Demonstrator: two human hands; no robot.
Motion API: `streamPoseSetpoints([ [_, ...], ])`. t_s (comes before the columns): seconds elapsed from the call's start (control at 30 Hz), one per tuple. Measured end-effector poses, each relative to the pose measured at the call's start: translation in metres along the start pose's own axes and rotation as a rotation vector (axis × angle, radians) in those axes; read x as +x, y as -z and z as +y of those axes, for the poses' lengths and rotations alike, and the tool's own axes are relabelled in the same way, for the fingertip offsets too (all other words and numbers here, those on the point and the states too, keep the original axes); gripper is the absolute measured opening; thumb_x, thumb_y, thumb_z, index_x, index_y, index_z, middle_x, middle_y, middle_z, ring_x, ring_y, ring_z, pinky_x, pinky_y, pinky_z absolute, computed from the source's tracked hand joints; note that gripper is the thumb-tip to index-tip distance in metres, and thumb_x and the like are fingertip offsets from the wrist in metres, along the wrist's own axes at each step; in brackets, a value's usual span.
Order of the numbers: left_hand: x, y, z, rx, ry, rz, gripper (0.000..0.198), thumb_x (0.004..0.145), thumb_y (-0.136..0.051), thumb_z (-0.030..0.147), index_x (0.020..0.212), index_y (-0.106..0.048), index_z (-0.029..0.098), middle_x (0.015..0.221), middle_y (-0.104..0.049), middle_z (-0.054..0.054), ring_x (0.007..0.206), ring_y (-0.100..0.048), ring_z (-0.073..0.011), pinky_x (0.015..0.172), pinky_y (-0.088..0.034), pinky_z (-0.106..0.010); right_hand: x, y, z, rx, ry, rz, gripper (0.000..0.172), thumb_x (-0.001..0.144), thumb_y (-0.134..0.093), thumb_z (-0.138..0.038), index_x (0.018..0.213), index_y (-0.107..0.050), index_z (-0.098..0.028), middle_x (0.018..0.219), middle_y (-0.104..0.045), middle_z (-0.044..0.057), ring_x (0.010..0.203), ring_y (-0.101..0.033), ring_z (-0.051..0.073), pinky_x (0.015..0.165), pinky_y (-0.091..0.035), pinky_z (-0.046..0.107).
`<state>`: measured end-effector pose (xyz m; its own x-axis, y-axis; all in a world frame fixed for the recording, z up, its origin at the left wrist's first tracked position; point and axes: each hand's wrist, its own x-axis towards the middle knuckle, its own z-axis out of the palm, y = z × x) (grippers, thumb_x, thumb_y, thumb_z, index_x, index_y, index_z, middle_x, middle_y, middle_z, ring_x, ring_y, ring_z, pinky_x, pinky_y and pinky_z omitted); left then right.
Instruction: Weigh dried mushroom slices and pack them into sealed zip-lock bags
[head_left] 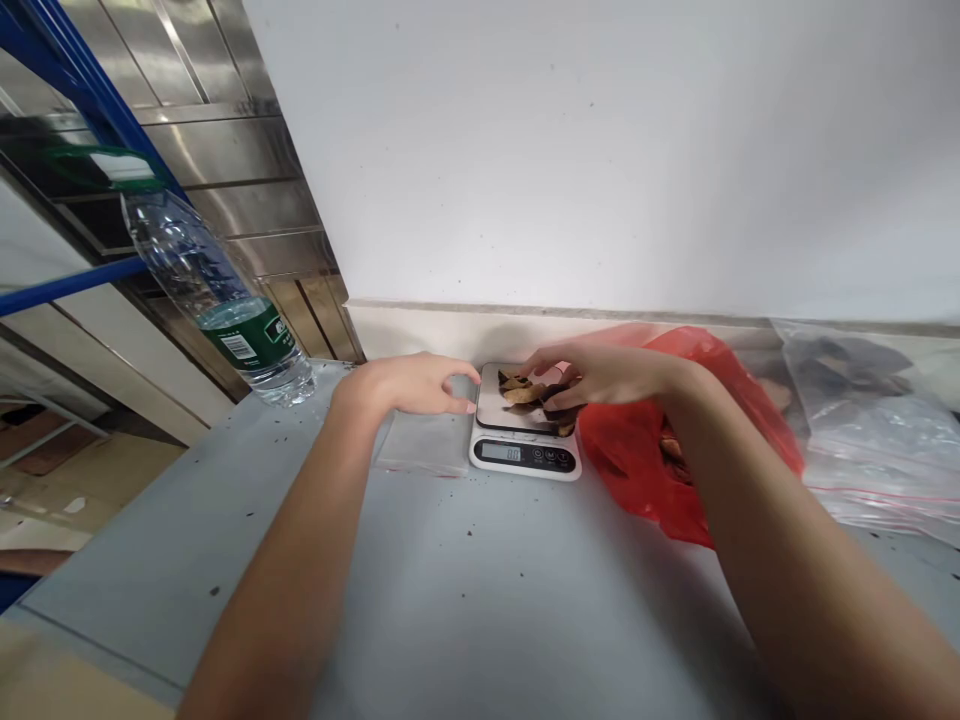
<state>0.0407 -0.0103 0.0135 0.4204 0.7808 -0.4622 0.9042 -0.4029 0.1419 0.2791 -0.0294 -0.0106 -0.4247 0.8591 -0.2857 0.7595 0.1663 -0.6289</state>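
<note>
A white kitchen scale [486,462] stands on the table, its display lit with digits that look like 8.0. Brown, curled pieces of dried peel [523,396] lie on its plate. My right hand [592,376] reaches over the plate from the right, its fingers and thumb around some of the peel; the hand partly covers the pile. At the scale's left edge is my left hand [420,382], thumb and fingers apart, with nothing in it. Below that hand a clear flat plastic bag [424,445] lies on the table.
A red plastic bag [622,480] with more brown pieces inside sits right of the scale. Clear zip bags [870,460] lie farther right. A large water bottle [247,335] stands at the table's left back corner. Behind rises a white wall [600,150]. Dark crumbs dot the grey table [480,640].
</note>
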Motion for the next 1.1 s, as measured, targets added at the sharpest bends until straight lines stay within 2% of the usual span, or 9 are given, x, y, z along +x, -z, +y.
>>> streamPoseSetpoints([
  [0.17,0.011,-0.006,-0.001,-0.068,-0.072,0.067,0.062,0.100,-0.050,0.046,0.159,-0.044,0.029,0.150,-0.063,-0.008,0.125,-0.066,-0.0268,0.100,-0.050,-0.033,-0.009,0.008,0.002,0.023,-0.044,0.097,0.023,0.080,-0.067,-0.031,0.102,-0.066,-0.024,0.111,-0.077,0.007,0.104,-0.072,0.026,0.090,-0.056,0.035],
  [0.23,0.015,-0.007,-0.001,-0.092,-0.097,0.096,0.060,0.102,-0.046,0.042,0.160,-0.044,0.028,0.151,-0.062,-0.008,0.127,-0.064,-0.0260,0.101,-0.049,-0.032,-0.012,0.011,0.005,0.029,-0.035,0.158,0.020,0.080,-0.068,-0.035,0.097,-0.066,-0.024,0.108,-0.078,0.007,0.100,-0.073,0.025,0.089,-0.056,0.036],
  [0.33,0.016,-0.008,0.001,-0.078,-0.092,0.068,0.058,0.100,-0.047,0.038,0.158,-0.047,0.030,0.145,-0.066,-0.006,0.120,-0.067,-0.0257,0.098,-0.050,-0.032,-0.012,0.013,0.011,0.072,-0.038,0.218,0.020,0.080,-0.070,-0.037,0.094,-0.064,-0.024,0.098,-0.079,0.006,0.089,-0.074,0.023,0.084,-0.056,0.037],
  [0.47,0.013,-0.006,0.003,-0.048,-0.080,0.035,0.060,0.096,-0.051,0.034,0.156,-0.050,0.033,0.137,-0.071,-0.004,0.111,-0.069,-0.0252,0.092,-0.051,-0.031,-0.011,0.011,0.016,0.184,-0.053,0.250,0.018,0.079,-0.074,-0.031,0.091,-0.064,-0.024,0.094,-0.080,0.005,0.084,-0.075,0.023,0.081,-0.058,0.036],
  [0.6,0.013,-0.006,0.004,-0.062,-0.099,0.058,0.055,0.096,-0.051,0.036,0.151,-0.056,0.031,0.132,-0.073,-0.004,0.108,-0.070,-0.0247,0.091,-0.051,-0.031,-0.010,0.009,0.015,0.164,-0.077,0.305,0.009,0.083,-0.071,-0.024,0.090,-0.065,-0.023,0.098,-0.080,0.006,0.091,-0.075,0.023,0.081,-0.059,0.034],
  [0.73,0.014,-0.007,0.006,-0.103,-0.137,0.108,0.051,0.097,-0.048,0.039,0.145,-0.061,0.028,0.133,-0.073,-0.005,0.110,-0.070,-0.0249,0.089,-0.051,-0.030,-0.012,0.009,0.008,0.130,-0.092,0.325,0.010,0.084,-0.074,-0.025,0.090,-0.066,-0.023,0.101,-0.080,0.006,0.093,-0.076,0.023,0.081,-0.059,0.033],
  [0.87,0.015,-0.007,0.006,-0.113,-0.155,0.095,0.049,0.095,-0.051,0.043,0.140,-0.063,0.029,0.126,-0.075,-0.005,0.106,-0.070,-0.0253,0.084,-0.051,-0.030,-0.013,0.007,0.000,0.068,-0.187,0.315,0.009,0.087,-0.073,-0.025,0.091,-0.066,-0.022,0.101,-0.080,0.007,0.091,-0.076,0.023,0.079,-0.060,0.031],
  [0.97,0.016,-0.008,0.004,-0.098,-0.159,0.078,0.047,0.093,-0.053,0.042,0.138,-0.064,0.030,0.122,-0.076,-0.004,0.103,-0.071,-0.0252,0.081,-0.050,-0.030,-0.011,0.002,-0.001,0.084,-0.211,0.301,0.014,0.083,-0.075,-0.021,0.094,-0.068,-0.022,0.109,-0.079,0.008,0.095,-0.075,0.023,0.082,-0.060,0.031],
  [1.1,0.017,-0.009,0.002,-0.072,-0.177,0.085,0.045,0.092,-0.052,0.040,0.134,-0.066,0.030,0.120,-0.077,-0.003,0.101,-0.071,-0.0264,0.079,-0.050,-0.031,-0.007,0.000,0.004,0.106,-0.187,0.256,0.016,0.078,-0.078,-0.019,0.091,-0.069,-0.021,0.104,-0.080,0.008,0.096,-0.075,0.025,0.085,-0.059,0.033],
])
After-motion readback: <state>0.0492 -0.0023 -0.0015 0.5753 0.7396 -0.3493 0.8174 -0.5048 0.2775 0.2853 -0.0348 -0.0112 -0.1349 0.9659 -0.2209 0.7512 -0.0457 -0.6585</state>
